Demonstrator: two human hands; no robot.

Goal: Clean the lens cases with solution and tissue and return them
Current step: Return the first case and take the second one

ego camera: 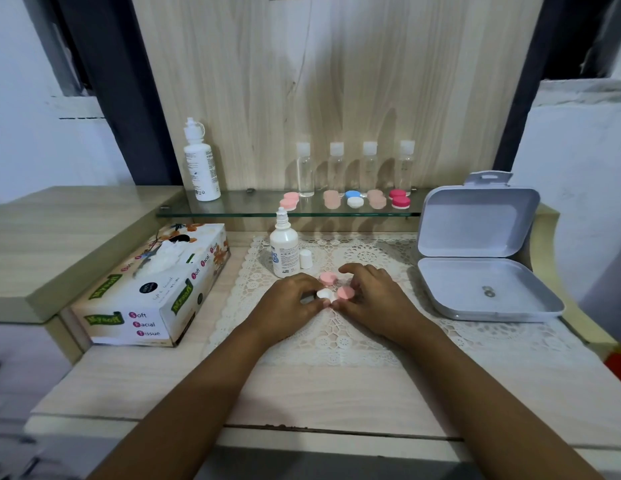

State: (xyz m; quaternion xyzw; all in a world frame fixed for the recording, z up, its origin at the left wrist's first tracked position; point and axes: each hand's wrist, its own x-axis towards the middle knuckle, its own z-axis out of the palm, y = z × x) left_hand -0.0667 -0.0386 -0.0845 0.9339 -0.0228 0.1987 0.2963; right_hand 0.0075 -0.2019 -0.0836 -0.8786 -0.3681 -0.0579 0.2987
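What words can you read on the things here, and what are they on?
"Soft Facial Tissue": near end of the white flowered cardboard tissue box.
"Mysoft", probably: green badge on that box, blurred.
Shorter white plastic bottle: label too small to read.
Taller white plastic bottle: label too small too.

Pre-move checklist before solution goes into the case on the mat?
1. Nozzle bare on the small solution bottle, its white cap standing beside it: ok.
2. The first pink cap is off and lies on the lace mat: ok.
3. The second pink cap is off the white lens case: cannot tell; the right hand pinches it.
4. A hand free for the bottle: not ok; the left hand grips the case too.
5. Tissue poking out of the tissue box: ok.
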